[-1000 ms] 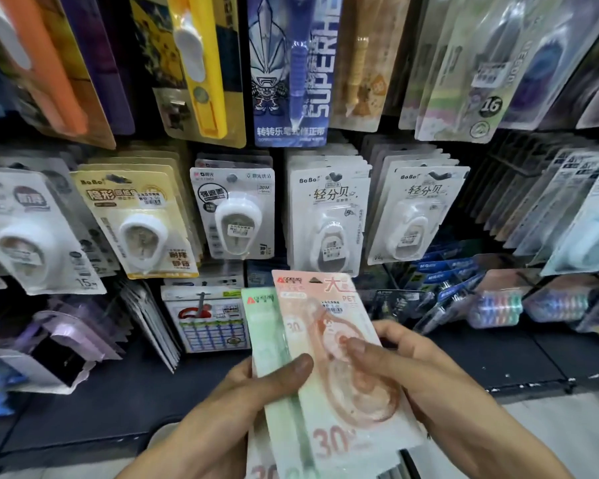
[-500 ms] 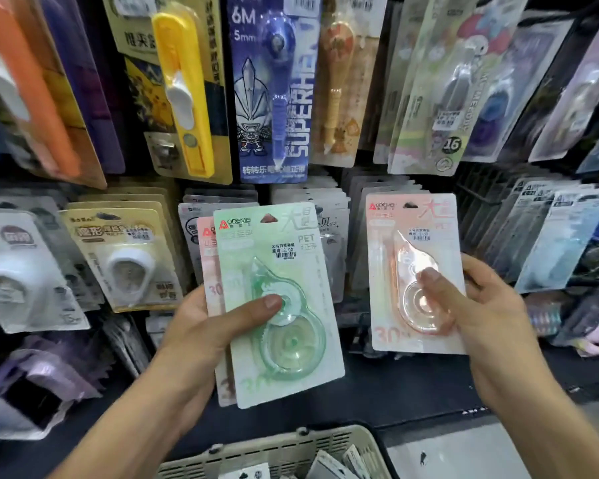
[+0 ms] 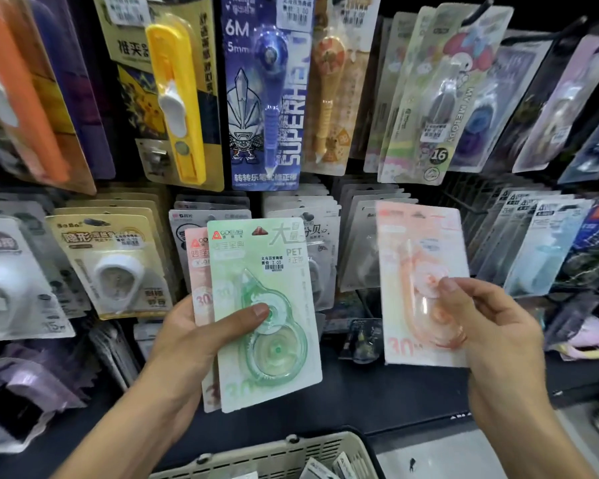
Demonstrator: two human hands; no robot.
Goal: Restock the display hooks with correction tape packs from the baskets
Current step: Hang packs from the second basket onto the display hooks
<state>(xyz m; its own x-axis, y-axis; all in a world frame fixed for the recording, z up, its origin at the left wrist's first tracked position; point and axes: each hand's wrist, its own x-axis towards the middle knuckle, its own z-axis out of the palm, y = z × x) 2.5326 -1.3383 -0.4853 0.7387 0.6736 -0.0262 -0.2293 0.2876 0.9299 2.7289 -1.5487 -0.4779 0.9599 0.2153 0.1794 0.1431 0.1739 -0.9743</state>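
My left hand (image 3: 191,337) grips a small stack of correction tape packs, a green pack (image 3: 267,305) in front and a pink one (image 3: 198,267) behind it, thumb pressed on the green blister. My right hand (image 3: 491,333) holds a single pink correction tape pack (image 3: 415,257) upright by its blister, in front of the middle row of the display. A beige basket (image 3: 284,451) with more packs sits at the bottom centre. The hooks themselves are hidden behind hanging packs.
Rows of hanging packs fill the display: a yellow pack (image 3: 177,95) and a blue "SUPERHERO" pack (image 3: 267,95) above, white tape packs (image 3: 115,264) at mid height left, grey-blue packs (image 3: 533,247) right. A dark shelf ledge (image 3: 377,392) runs below.
One second ago both hands held the stack together, low. My right hand has since drawn off one pink pack and carried it up and to the right; my left hand raised the remaining stack.
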